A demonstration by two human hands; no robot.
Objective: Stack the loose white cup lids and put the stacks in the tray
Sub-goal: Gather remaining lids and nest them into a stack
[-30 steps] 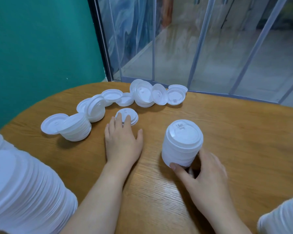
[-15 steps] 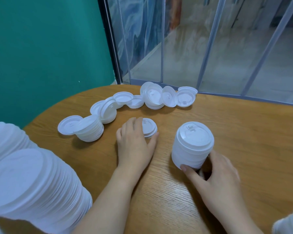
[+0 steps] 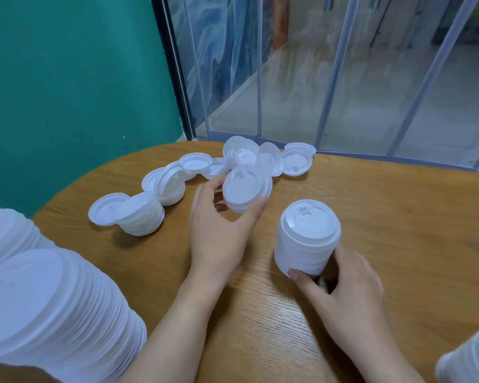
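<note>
lower left of frame: tall stack of white plastic lids (image 3: 47, 308), close and blurred. right hand (image 3: 351, 294) grips the base of an upright white lid stack (image 3: 306, 237) on the round wooden table (image 3: 398, 230). left hand (image 3: 219, 230) pinches a tilted white lid (image 3: 244, 190) off the table; loose white lids (image 3: 194, 175) scattered beyond, centre frame.

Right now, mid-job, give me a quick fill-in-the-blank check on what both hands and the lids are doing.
1. The left hand holds a single lid lifted ____ the wooden table.
2. The right hand grips the upright lid stack near its ____.
3. The loose lids lie along the table's far edge, in front of the ____ wall and the window.

Missing words: off; base; green
</note>
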